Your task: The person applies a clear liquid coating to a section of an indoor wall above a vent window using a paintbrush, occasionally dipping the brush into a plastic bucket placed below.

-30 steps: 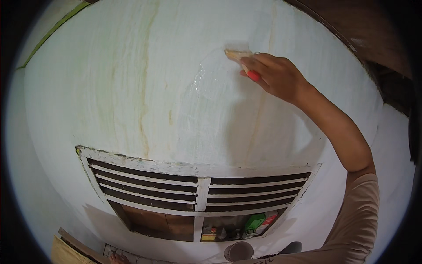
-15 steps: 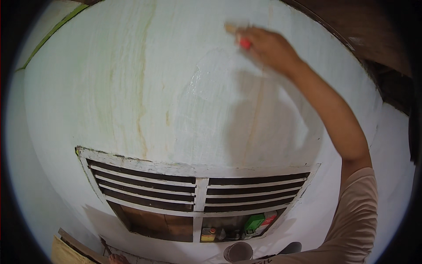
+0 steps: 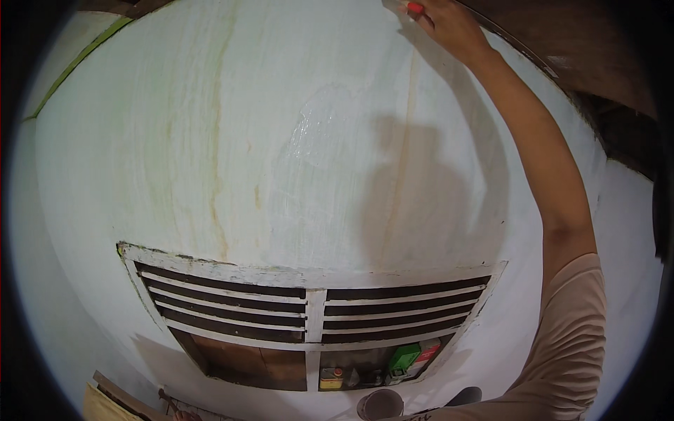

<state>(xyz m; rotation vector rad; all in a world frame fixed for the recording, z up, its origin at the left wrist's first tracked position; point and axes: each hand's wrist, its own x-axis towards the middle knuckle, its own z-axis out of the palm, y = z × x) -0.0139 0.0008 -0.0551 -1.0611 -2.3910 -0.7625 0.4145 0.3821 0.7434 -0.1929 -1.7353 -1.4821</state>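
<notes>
At the top of the wall, my right hand (image 3: 456, 28) is closed around a paintbrush (image 3: 415, 8) with a red handle. Its head lies against the wall by the upper edge of the picture and is partly cut off. Pale, greenish-white paint covers the wall (image 3: 302, 203), with brownish vertical stains and a shiny wet patch (image 3: 316, 130) below and left of the brush. Only a bit of my left hand (image 3: 186, 415) shows at the lower edge, beside a thin brown stick-like thing (image 3: 167, 398); its fingers are mostly hidden.
Below the painted area is a slatted vent frame (image 3: 316, 316). Its lower right opening holds a green box (image 3: 405, 358) and a yellow container (image 3: 331, 379). A bucket (image 3: 380, 404) stands beneath. Dark brown boards (image 3: 562, 35) slope along the upper right; a wooden board (image 3: 126, 400) is at the lower left.
My right hand has moved up and a little to the right with the paintbrush, toward the top of the wall. My left hand sits slightly lower in the picture.
</notes>
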